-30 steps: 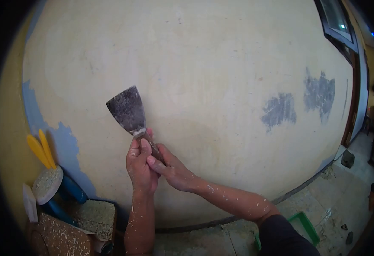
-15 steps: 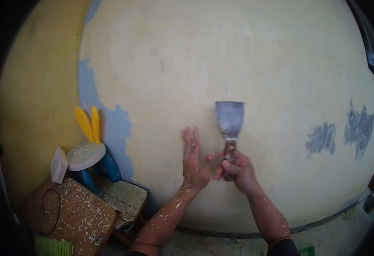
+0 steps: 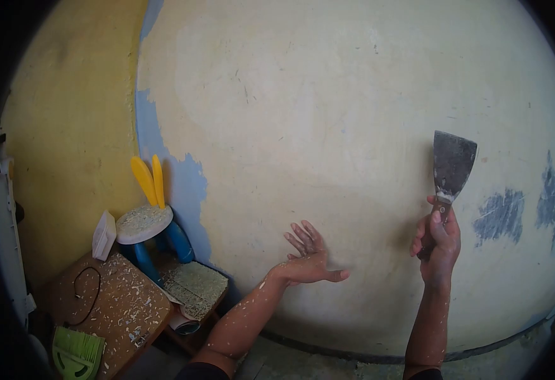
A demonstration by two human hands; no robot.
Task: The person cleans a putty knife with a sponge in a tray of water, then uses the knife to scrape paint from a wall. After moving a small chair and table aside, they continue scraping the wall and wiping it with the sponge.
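My right hand (image 3: 439,244) is wrapped round the dark handle of a putty knife (image 3: 454,166), whose wide metal blade points upward in front of the wall. White residue marks the neck of the blade. Lower and to the left, my left hand (image 3: 310,256) has its fingers spread and holds nothing, close to the wall surface. Pale paint flakes cling to my left forearm. The cream wall (image 3: 328,114) has a bared blue strip (image 3: 186,183) along its left edge and grey scraped patches (image 3: 500,216) at the right.
At the lower left, a wooden table (image 3: 68,285) is strewn with paint flakes and bears a dark cord (image 3: 94,294). Beside it stands a small stool (image 3: 143,225) with blue legs and yellow uprights. A white box-like piece (image 3: 104,235) leans there. A green brush head (image 3: 78,351) is below.
My right hand has moved right with the putty knife, towards the grey patches. My left hand has lowered and turned, its fingers now spread. The view has shifted slightly.
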